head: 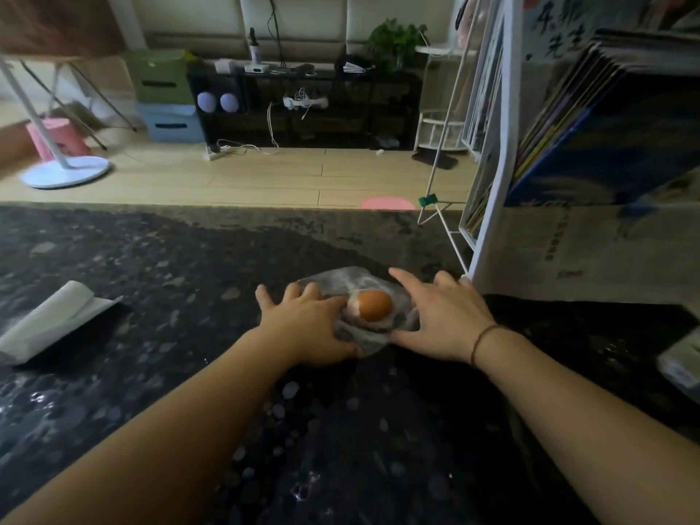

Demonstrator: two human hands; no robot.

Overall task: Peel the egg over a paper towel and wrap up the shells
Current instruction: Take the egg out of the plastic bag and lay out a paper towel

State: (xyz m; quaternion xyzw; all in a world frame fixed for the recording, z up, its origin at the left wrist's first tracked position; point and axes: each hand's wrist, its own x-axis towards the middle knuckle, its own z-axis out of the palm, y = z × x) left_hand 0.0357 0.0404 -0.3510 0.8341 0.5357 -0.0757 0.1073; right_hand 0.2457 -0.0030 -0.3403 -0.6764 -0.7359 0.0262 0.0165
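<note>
My hands flat on either side of the egg.

My left hand and right hand rest with fingers spread on a thin sheet on the dark table. Between them sits the brown egg, still in its shell; whether the filmy sheet is paper or plastic is hard to tell. A folded white sheet lies far left.

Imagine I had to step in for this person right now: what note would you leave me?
Left hand: flat, fingers spread, pressing the paper towel down on the dark table.
Right hand: open, resting on the towel's other side.
Egg: brown, on the towel between the hands, shell apparently whole.
Done: towel spread, egg placed.
Left: peel over the towel, then wrap up the shells.
</note>
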